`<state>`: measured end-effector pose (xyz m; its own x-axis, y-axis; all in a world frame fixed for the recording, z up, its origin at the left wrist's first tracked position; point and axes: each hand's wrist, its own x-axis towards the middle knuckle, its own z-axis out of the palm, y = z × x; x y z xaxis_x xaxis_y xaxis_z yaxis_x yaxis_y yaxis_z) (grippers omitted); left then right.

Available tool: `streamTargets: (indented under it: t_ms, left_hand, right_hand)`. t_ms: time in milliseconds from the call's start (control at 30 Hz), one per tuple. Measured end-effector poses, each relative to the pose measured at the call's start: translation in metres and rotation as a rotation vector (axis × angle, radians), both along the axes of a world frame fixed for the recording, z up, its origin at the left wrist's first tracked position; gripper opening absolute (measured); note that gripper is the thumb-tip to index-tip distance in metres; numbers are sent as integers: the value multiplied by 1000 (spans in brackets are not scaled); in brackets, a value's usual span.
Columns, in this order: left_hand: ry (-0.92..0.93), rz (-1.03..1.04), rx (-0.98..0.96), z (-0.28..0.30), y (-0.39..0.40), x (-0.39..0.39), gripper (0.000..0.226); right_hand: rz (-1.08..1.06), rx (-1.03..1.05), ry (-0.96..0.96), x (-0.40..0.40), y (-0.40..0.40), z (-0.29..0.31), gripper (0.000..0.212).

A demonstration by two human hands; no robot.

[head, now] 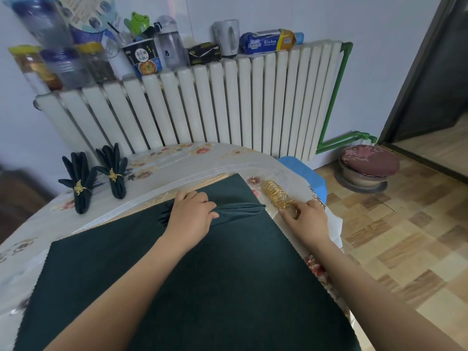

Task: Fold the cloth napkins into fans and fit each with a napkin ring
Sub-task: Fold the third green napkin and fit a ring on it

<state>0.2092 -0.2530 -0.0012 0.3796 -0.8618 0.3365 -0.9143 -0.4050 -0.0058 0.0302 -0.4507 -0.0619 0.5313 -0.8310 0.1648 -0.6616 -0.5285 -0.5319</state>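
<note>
A pleated dark green napkin (238, 210) lies on top of a flat stack of dark green napkins (202, 274) on the table. My left hand (192, 214) grips the pleated napkin around its middle. My right hand (304, 219) pinches a gold napkin ring (293, 211) at the near end of a row of gold rings (276, 193) beside the stack. Two finished fan napkins (81, 183) (114, 171), each with a gold leaf ring, stand at the table's far left.
The table wears a floral cloth (177, 158) and its right edge drops to a wooden floor. A white radiator (202, 102) behind holds bottles, cups and a kitchen wipes pack (268, 41). A blue stool (304, 171) and a cushioned pot (367, 168) stand to the right.
</note>
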Motion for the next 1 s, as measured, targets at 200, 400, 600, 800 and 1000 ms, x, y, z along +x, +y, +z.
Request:
streamTargets:
  t_ms: [200, 400, 600, 800, 1000]
  left_hand:
    - [-18, 10, -11, 16, 31, -14, 26]
    - [8, 6, -73, 33, 69, -25, 12]
    - [59, -74, -88, 45, 101, -47, 19]
    - [162, -200, 3, 37, 120, -73, 21]
    - [337, -203, 96, 42, 132, -81, 25]
  right_hand:
    - [-12, 158, -141, -10, 14, 22, 45]
    - [236, 299, -456, -27, 72, 56, 42]
    - [522, 300, -246, -36, 119, 69, 48]
    - [759, -5, 15, -30, 169, 79, 31]
    - [807, -111, 65, -29, 201, 73, 39]
